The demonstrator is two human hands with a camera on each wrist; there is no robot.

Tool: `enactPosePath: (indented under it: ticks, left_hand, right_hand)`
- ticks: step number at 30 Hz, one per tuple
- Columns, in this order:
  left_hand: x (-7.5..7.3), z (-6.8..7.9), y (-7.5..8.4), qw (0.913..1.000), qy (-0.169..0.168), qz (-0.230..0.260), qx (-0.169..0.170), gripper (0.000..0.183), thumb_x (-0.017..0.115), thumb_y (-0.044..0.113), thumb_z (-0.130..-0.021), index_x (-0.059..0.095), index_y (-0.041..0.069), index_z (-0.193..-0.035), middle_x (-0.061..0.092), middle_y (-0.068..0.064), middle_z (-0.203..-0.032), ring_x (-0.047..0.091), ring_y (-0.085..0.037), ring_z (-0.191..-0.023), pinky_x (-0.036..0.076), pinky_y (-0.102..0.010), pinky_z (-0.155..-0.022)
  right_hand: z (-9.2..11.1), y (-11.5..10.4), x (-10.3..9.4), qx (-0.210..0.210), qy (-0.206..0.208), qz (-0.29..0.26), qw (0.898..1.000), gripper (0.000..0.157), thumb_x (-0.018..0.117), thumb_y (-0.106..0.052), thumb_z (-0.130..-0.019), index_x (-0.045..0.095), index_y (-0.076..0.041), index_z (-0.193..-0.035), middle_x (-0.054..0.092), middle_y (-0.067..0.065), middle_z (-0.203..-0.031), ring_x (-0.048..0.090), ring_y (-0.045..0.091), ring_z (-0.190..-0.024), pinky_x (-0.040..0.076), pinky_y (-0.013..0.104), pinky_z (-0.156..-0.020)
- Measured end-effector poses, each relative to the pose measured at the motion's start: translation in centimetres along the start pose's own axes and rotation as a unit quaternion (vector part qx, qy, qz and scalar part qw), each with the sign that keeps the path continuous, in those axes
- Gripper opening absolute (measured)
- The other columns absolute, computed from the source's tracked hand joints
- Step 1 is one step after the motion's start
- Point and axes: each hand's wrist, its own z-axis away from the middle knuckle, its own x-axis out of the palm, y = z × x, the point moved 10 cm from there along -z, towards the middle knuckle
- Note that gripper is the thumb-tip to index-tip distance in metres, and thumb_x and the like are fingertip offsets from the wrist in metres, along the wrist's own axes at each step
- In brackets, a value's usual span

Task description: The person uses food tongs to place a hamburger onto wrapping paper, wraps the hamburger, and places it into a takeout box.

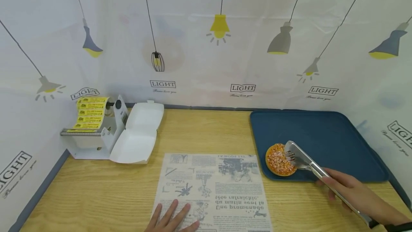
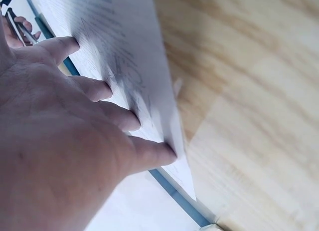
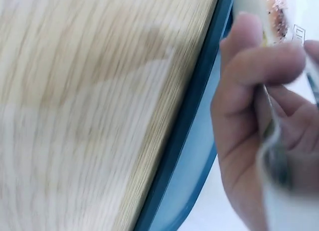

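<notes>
My right hand grips a pair of metal tongs by the arms, its fingers curled round them in the right wrist view. The slotted tip of the tongs lies over the right side of a round seeded bun, near the front left corner of a blue tray. Whether the tongs pinch the bun, I cannot tell. My left hand rests with spread, straight fingers on a sheet of printed paper, close to its left edge in the left wrist view.
A label dispenser with a roll of yellow labels stands at the back left. Beside it lies an opened white takeaway box. A white curtain printed with lamps surrounds the wooden table.
</notes>
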Motion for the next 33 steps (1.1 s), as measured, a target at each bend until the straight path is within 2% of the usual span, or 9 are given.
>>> enactPosePath:
  ticks: [3,6,11,15,18,22,25,28,33]
  left_hand:
    - [-0.2,0.1,0.0,1.0,0.001,-0.003,-0.001,0.069,0.04,0.076,-0.085,0.044,0.041,-0.145,0.056,-0.004,-0.147,-0.018,-0.022,-0.15,-0.03,-0.047,-0.119]
    - [-0.3,0.1,0.0,0.9999,-0.009,-0.009,0.005,0.071,0.038,0.076,-0.085,0.04,0.041,-0.147,0.055,-0.003,-0.148,-0.019,-0.022,-0.149,-0.032,-0.046,-0.119]
    - [-0.4,-0.3,-0.2,0.9987,-0.048,-0.003,0.018,0.073,0.032,0.076,-0.087,0.03,0.041,-0.151,0.049,-0.001,-0.152,-0.019,-0.02,-0.149,-0.036,-0.041,-0.116]
    - [-0.6,-0.6,-0.2,0.9963,-0.076,0.035,0.018,0.071,0.032,0.074,-0.089,0.03,0.041,-0.151,0.049,-0.003,-0.152,0.018,-0.031,-0.148,-0.032,-0.04,-0.114]
    - [-0.6,-0.8,-0.2,0.9912,-0.102,0.084,0.004,0.069,0.032,0.073,-0.089,0.034,0.04,-0.15,0.048,-0.008,-0.153,0.043,-0.041,-0.135,-0.005,-0.058,-0.113]
    - [-0.2,-0.8,-0.7,0.9758,-0.155,0.152,-0.027,0.069,0.031,0.074,-0.089,0.036,0.041,-0.149,0.045,-0.012,-0.155,0.04,-0.048,-0.134,0.029,-0.07,-0.099]
    - [-0.1,-0.8,-1.0,0.9694,-0.179,0.164,-0.034,0.068,0.029,0.075,-0.088,0.038,0.042,-0.148,0.044,-0.011,-0.155,0.038,-0.048,-0.135,0.036,-0.075,-0.095]
    - [-0.1,-0.9,-1.1,0.971,-0.184,0.15,-0.03,0.067,0.027,0.075,-0.089,0.039,0.042,-0.147,0.045,-0.01,-0.155,0.04,-0.046,-0.135,0.038,-0.074,-0.096]
    - [-0.1,-0.9,-1.2,0.9761,-0.172,0.13,-0.028,0.066,0.026,0.074,-0.089,0.043,0.043,-0.145,0.047,-0.009,-0.153,0.042,-0.044,-0.134,0.04,-0.072,-0.095]
  right_hand:
    - [-0.1,-0.4,0.0,-0.025,0.009,0.002,1.0,0.067,0.032,-0.027,-0.107,0.007,0.021,-0.148,0.068,-0.019,-0.095,0.051,0.022,-0.052,0.036,0.052,-0.038]
    - [-0.1,-0.8,0.0,-0.05,0.028,0.022,0.998,0.062,0.032,-0.022,-0.107,0.011,0.022,-0.147,0.068,-0.028,-0.094,0.05,0.02,-0.047,0.037,0.048,-0.032]
    - [0.6,-0.7,0.2,-0.04,0.048,0.012,0.998,0.062,0.031,-0.024,-0.107,0.014,0.021,-0.147,0.07,-0.021,-0.092,0.051,0.02,-0.048,0.036,0.049,-0.034]
    - [1.0,-1.9,1.9,-0.045,0.014,-0.057,0.997,0.04,0.029,-0.025,-0.108,0.037,-0.026,-0.147,0.069,-0.008,-0.085,0.049,0.024,-0.049,0.031,0.055,-0.04]
    - [0.7,-4.7,5.0,-0.07,-0.061,-0.134,0.987,0.04,0.026,-0.021,-0.108,0.049,-0.046,-0.127,0.068,-0.005,-0.089,0.042,0.031,-0.052,0.024,0.057,-0.044]
    - [-0.4,-8.6,10.8,-0.086,-0.162,-0.207,0.961,0.04,0.029,-0.017,-0.108,0.048,-0.019,-0.143,0.064,-0.003,-0.087,0.034,0.028,-0.052,0.018,0.055,-0.047]
    - [-1.2,-10.1,14.4,-0.094,-0.205,-0.215,0.95,0.048,0.034,-0.016,-0.106,0.031,0.006,-0.149,0.065,0.003,-0.096,0.031,0.03,-0.05,0.019,0.055,-0.047]
    - [-1.8,-10.7,16.5,-0.116,-0.211,-0.183,0.953,0.055,0.036,-0.014,-0.106,0.02,0.018,-0.147,0.066,0.015,-0.11,0.031,0.032,-0.049,0.022,0.054,-0.045]
    - [-2.6,-10.6,17.6,-0.12,-0.194,-0.107,0.968,0.056,0.04,-0.02,-0.104,0.028,0.016,-0.146,0.056,0.021,-0.069,0.038,0.01,-0.045,0.026,0.051,-0.041]
